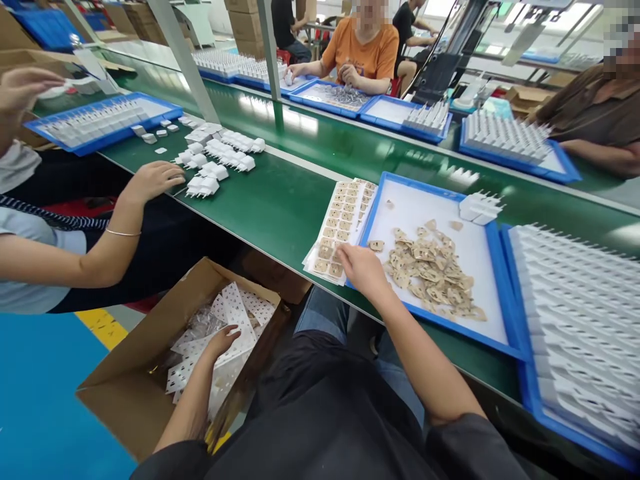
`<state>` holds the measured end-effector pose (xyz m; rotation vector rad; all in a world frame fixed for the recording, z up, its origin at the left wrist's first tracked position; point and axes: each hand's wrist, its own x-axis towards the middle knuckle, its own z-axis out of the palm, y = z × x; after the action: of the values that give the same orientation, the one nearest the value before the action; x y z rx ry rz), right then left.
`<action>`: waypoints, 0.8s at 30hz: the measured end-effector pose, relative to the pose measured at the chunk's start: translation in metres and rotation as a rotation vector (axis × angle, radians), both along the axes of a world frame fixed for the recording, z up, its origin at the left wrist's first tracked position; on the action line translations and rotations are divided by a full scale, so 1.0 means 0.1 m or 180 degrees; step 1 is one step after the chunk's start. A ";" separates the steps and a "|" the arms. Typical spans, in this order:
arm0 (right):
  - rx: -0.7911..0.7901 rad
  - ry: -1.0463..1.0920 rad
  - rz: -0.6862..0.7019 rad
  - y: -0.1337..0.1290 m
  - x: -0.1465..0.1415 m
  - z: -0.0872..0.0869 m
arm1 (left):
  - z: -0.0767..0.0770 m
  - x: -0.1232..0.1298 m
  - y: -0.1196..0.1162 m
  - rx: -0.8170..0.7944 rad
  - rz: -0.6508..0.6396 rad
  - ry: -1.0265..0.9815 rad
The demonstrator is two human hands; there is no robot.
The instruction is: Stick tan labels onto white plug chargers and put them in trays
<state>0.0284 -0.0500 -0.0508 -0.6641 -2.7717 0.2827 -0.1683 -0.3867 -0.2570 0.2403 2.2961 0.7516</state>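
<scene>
My left hand (pixel 223 341) is over a cardboard carton (pixel 135 373), its fingers stretched out and apart. Beneath it lie used white backing sheets (pixel 235 317) with small dark holes, and crumpled clear plastic. On the green bench, my right hand (pixel 364 270) has its fingers pressed together at the right edge of a stack of sheets of tan die-cut stickers (pixel 336 223); the fingertips are partly hidden. Just right of it, a blue-rimmed tray (pixel 440 190) holds a loose pile of tan pieces (pixel 430 270) and a white plug housing (pixel 480 208) with metal pins in its far corner.
A second blue tray (pixel 530 373), packed with rows of white pinned housings, stands at right. Further left, a co-worker's hand (pixel 155 180) is beside loose white plugs (pixel 215 157). Several more trays line the far side, where co-workers sit. A metal post (pixel 187 60) rises from the bench.
</scene>
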 end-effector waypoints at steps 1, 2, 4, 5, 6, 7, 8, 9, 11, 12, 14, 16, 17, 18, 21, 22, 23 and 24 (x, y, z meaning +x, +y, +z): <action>0.0114 0.0190 -0.0210 0.04 -0.01 0.05 | 0.07 0.01 0.10 0.0061 -0.0112 -0.0062; 0.0241 0.0458 -0.0371 0.08 0.01 0.12 | 0.16 0.02 0.20 0.0142 -0.0226 -0.0135; 0.0499 0.1070 -0.0394 0.15 0.13 0.27 | 0.45 0.06 0.41 0.0410 -0.0533 -0.0293; 0.0627 0.1343 -0.0282 0.17 0.23 0.34 | 0.63 0.11 0.52 0.0573 -0.0719 -0.0370; 0.0740 0.1531 -0.0105 0.17 0.36 0.39 | 0.83 0.17 0.62 0.0818 -0.0991 -0.0458; 0.0837 0.1626 0.0079 0.16 0.51 0.42 | 1.04 0.26 0.73 0.1027 -0.1252 -0.0524; 0.0907 0.1644 0.0231 0.13 0.67 0.42 | 1.24 0.36 0.83 0.1175 -0.1487 -0.0513; 0.0954 0.1615 0.0365 0.09 0.83 0.38 | 1.42 0.48 0.94 0.1363 -0.1747 -0.0443; 0.0951 0.1368 0.0576 -0.02 1.13 0.20 | 1.70 0.73 1.17 0.1777 -0.2125 0.0031; 0.0898 0.1217 0.0582 -0.08 1.26 0.08 | 1.78 0.84 1.30 0.2043 -0.2245 0.0352; 0.0690 0.1058 0.0495 -0.19 1.47 -0.16 | 1.85 1.05 1.57 0.2554 -0.2412 0.1050; 0.0428 0.1014 0.0373 -0.28 1.62 -0.32 | 1.82 1.21 1.82 0.2832 -0.2725 0.1669; 0.0316 0.1013 0.0313 -0.31 1.67 -0.37 | 1.78 1.26 1.93 0.2849 -0.2963 0.1913; 0.0228 0.1016 0.0251 -0.34 1.70 -0.38 | 1.75 1.31 2.03 0.2805 -0.3215 0.2101; 0.0094 0.1070 0.0007 -0.37 1.71 -0.33 | 1.64 1.38 2.20 0.2622 -0.3661 0.2364; 0.0077 0.1069 -0.0096 -0.37 1.70 -0.30 | 1.62 1.40 2.22 0.2589 -0.3678 0.2393; 0.0072 0.1056 -0.0199 -0.36 1.68 -0.28 | 1.60 1.41 2.23 0.2566 -0.3661 0.2408; 0.0074 0.1030 -0.0281 -0.35 1.65 -0.26 | 1.59 1.41 2.23 0.2547 -0.3638 0.2411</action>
<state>0.1937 -0.0849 -0.0772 -0.6675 -2.4284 0.3088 -0.0270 -0.1632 -0.0979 2.2538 1.7818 0.9418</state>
